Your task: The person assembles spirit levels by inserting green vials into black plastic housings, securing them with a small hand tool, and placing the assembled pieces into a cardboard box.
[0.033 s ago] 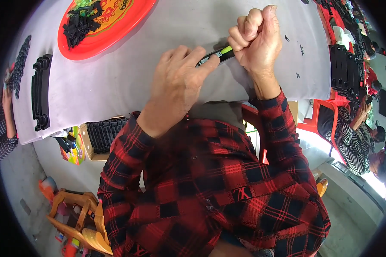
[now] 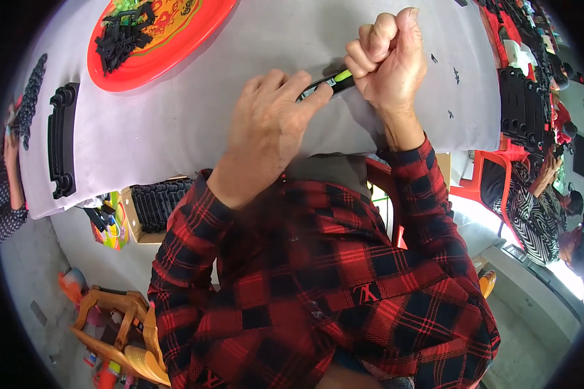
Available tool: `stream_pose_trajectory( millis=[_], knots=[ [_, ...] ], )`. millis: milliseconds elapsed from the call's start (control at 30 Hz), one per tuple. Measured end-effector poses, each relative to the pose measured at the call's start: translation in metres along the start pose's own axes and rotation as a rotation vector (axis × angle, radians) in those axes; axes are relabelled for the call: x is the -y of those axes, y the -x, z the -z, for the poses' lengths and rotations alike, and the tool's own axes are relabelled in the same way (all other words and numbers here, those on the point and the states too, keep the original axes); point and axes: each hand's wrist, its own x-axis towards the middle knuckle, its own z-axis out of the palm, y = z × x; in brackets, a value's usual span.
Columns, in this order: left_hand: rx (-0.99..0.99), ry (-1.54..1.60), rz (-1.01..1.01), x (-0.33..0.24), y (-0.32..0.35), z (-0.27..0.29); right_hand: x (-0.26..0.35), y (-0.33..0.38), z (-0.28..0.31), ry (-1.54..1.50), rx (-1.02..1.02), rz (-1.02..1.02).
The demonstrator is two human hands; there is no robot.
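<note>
Slim black-and-lime-green tool (image 2: pixel 328 82), lying nearly level above grey table, both ends hidden by gripping hands

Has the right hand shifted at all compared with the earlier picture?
No. The right hand sits at the same spot relative to the red plate, fist closed on the green-and-black tool.

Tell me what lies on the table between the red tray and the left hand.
Nothing: in the head view, the stretch of grey table between the red tray and the left hand is bare. The nearest small black parts sit inside the tray.
</note>
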Motion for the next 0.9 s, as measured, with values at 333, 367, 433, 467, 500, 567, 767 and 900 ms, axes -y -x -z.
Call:
stream_pose_trajectory(
  millis=[333,367,433,467,500,567,767,900],
  knots=[
    [0.016,0.014,-0.009,0.001,-0.002,0.0,0.0,0.004,-0.022,0.117,0.066,0.093],
    [0.016,0.016,-0.009,0.001,-0.002,0.0,0.002,0.003,-0.022,0.127,0.039,0.108],
    [0.006,0.018,-0.015,0.0,-0.002,0.001,-0.008,-0.017,-0.002,-0.159,0.304,0.221],
    [0.006,0.02,-0.014,0.0,-0.002,0.001,-0.008,-0.024,-0.002,-0.447,0.568,0.329],
    [0.002,0.016,-0.015,0.0,-0.002,0.001,-0.005,-0.023,0.0,-0.413,0.556,0.332],
    [0.0,0.01,-0.013,0.0,-0.001,0.001,-0.005,-0.002,-0.014,-0.144,0.308,0.204],
    [-0.011,0.013,-0.029,0.002,-0.003,-0.001,0.005,-0.001,-0.018,0.195,0.064,0.093],
    [0.023,0.003,-0.018,0.001,-0.002,0.001,0.008,0.002,-0.021,0.065,0.074,0.078]
  ],
)
